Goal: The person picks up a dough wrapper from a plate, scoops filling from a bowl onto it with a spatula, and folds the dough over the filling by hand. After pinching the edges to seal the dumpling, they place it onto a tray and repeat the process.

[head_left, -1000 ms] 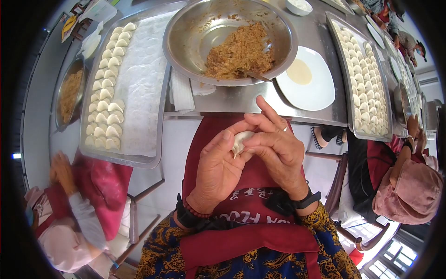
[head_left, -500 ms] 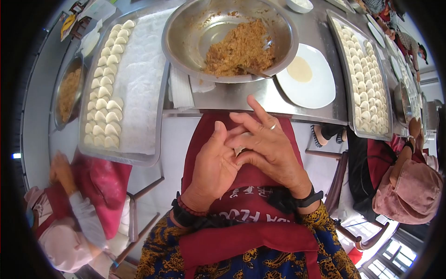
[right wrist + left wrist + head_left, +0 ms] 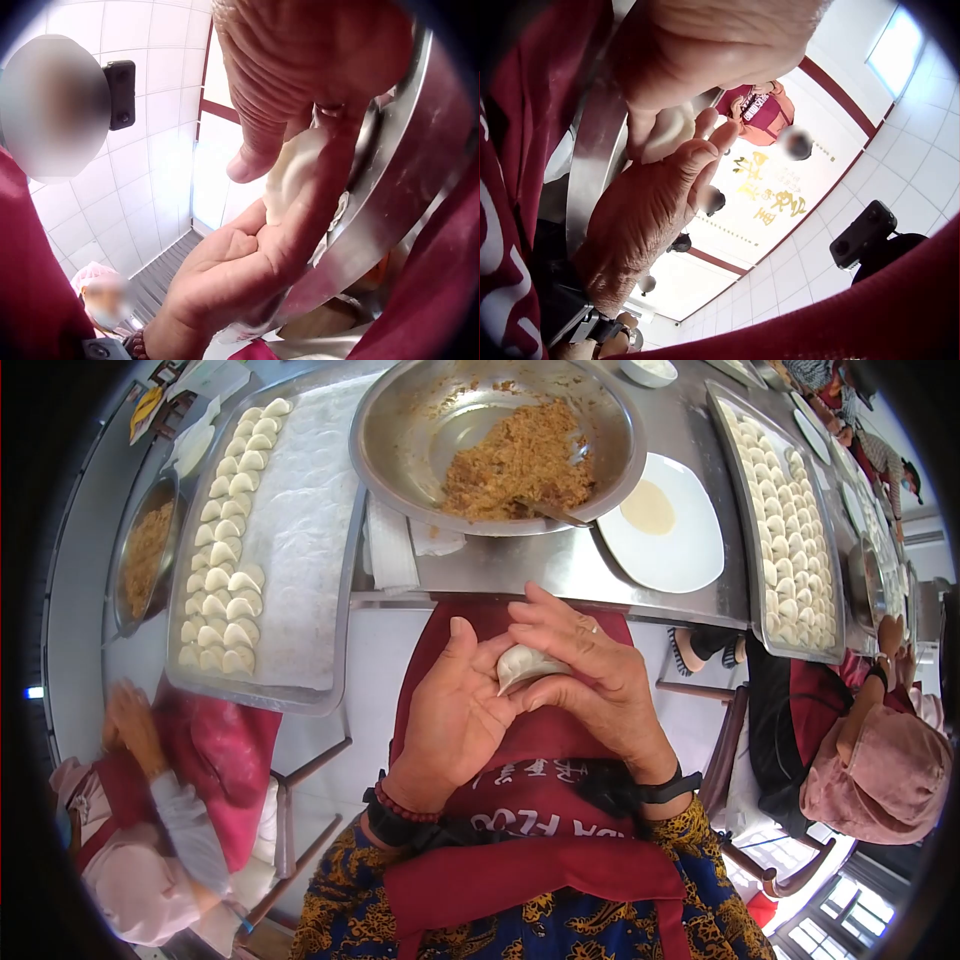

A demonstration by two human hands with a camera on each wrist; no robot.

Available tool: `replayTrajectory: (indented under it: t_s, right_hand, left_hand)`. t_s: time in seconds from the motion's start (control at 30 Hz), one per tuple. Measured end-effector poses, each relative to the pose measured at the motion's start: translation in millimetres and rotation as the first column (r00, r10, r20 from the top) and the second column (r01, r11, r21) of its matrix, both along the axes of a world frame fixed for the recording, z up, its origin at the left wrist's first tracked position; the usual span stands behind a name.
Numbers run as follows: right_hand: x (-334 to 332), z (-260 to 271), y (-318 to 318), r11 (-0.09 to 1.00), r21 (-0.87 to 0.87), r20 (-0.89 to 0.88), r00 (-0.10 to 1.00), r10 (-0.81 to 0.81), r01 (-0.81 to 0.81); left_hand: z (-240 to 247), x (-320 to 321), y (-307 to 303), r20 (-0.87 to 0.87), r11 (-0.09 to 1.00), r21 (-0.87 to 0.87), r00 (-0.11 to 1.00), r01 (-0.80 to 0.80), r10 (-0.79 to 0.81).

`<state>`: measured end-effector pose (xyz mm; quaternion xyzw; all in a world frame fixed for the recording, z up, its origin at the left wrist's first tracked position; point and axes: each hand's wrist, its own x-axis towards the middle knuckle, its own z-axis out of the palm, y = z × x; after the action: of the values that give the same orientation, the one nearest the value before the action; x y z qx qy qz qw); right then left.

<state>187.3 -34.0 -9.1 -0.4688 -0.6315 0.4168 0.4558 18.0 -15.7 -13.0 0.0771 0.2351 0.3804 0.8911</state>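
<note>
Steel table point(image 3: 560, 565) is sitting at twelve o'clock; my left hand point(image 3: 455, 705) and right hand point(image 3: 590, 680) are pinching the dumpling point(image 3: 525, 663); overpressing risks splitting its seam.

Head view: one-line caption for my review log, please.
Left hand and right hand pinch a dumpling over a red apron, before a steel bowl of filling.

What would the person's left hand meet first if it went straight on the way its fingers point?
The dumpling, which the left hand has in its grip, with the right hand pinching it just beyond. Past them probably the steel table, though depth is unclear.
</note>
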Motion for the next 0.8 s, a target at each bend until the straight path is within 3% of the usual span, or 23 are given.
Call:
replayTrajectory:
  t_s: [0.23,0.3,0.53,0.6,0.7,0.8]
  right_hand:
    - [-2.6,-10.1,-0.2,0.998,0.029,-0.036,0.998,-0.057,0.058]
    - [-0.3,-15.6,1.1,0.991,0.132,0.009,1.0,-0.029,0.028]
    - [-1.7,-2.0,1.2,0.987,0.156,0.133,0.989,-0.058,0.037]
    - [-8.9,-0.5,0.8,0.983,0.062,-0.178,0.971,-0.161,0.174]
    - [-5.0,-6.2,-0.3,0.99,0.051,-0.154,0.981,-0.122,0.131]
    - [-5.9,-12.8,1.7,0.979,0.16,-0.164,0.982,-0.096,0.123]
  left_hand:
    - [-4.3,3.4,-2.1,0.014,0.997,0.025,0.997,-0.072,0.071]
    - [-5.6,4.6,-3.5,-0.004,0.996,0.04,0.996,-0.083,0.084]
    - [-6.2,7.9,-4.5,0.044,0.995,0.025,0.995,-0.095,0.094]
    - [-7.9,6.7,-4.0,0.076,0.995,0.007,0.992,-0.099,0.099]
    - [-7.4,6.7,-5.1,0.194,0.993,0.047,0.976,-0.109,0.098]
    - [-4.6,10.5,-8.5,0.073,0.99,0.001,0.987,-0.143,0.142]
